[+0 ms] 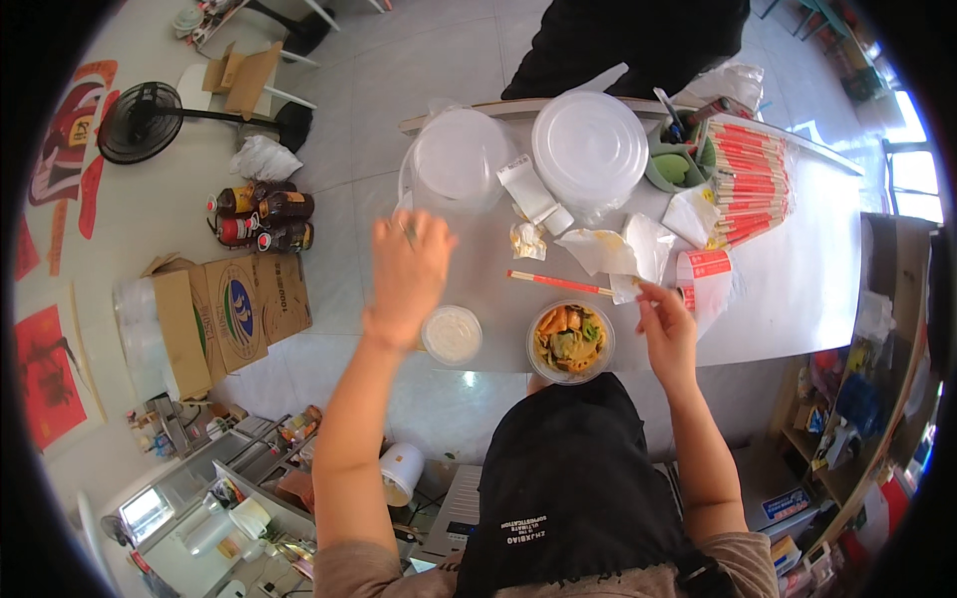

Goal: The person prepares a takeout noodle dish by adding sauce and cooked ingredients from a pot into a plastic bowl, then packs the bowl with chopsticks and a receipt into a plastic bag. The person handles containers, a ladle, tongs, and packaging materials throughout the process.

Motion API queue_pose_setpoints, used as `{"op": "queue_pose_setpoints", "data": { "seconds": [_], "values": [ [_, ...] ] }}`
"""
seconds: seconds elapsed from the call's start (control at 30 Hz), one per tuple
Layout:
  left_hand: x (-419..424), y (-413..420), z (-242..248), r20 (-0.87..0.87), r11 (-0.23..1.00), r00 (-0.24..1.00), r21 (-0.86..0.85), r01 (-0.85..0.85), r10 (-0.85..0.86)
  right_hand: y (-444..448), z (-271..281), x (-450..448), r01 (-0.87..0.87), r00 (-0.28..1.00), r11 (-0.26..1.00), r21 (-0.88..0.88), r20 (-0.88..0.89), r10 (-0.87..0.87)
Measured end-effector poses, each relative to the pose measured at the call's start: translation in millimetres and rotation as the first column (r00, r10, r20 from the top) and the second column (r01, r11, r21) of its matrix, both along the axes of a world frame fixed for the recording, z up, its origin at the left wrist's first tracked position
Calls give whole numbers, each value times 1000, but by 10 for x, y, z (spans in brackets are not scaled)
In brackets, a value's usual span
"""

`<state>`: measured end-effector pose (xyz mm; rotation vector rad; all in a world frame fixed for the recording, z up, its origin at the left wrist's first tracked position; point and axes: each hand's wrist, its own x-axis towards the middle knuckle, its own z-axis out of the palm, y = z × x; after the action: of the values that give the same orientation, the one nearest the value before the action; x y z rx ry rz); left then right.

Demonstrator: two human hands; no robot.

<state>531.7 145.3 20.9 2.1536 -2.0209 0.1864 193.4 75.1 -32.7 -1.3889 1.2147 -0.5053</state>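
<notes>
A clear round takeaway bowl (570, 342) of mixed cooked food stands at the table's near edge. To its left is a smaller round tub (452, 335) with white contents, perhaps rice. My left hand (411, 273), slightly blurred and with curled fingers, hovers left of centre, beyond the tub; its palm side is hidden. My right hand (667, 329) is just right of the food bowl, thumb and fingers close together; whether anything is between them is unclear. A red-and-white paper-wrapped pair of chopsticks (561, 282) lies beyond the bowl, its right end near a paper piece.
Clear lids (460, 153) and round plastic lids (591, 153) are stacked at the back. Crumpled paper (528, 241), a green pen holder (679, 166), bundled wrapped chopsticks (751, 183) and a red-printed roll (706, 273) occupy the right side. A person in black (635, 45) stands beyond the table.
</notes>
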Motion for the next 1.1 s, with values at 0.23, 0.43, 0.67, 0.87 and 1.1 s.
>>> {"op": "queue_pose_setpoints", "data": {
  "seconds": [0.23,0.43,0.67,0.87,1.1],
  "values": [
    [-1606,849,-453,-105,919,932,164,359,-346,752,-106,197,47,997,989,142,50,-54],
    [-1858,1007,-720,-236,914,923,199,354,-306,1025,-552,-83,-48,946,986,-159,-324,-6],
    [-1872,799,-946,-374,947,903,152,284,-211,968,-587,-98,-118,893,972,-205,-451,13],
    [-1908,704,-1206,-273,933,933,205,296,-236,1008,-691,-189,-20,928,992,-126,-373,-29],
    [-1991,697,-1200,-287,931,932,223,290,-222,1449,-768,-848,320,931,947,-4,-184,-316]
  ]
}}
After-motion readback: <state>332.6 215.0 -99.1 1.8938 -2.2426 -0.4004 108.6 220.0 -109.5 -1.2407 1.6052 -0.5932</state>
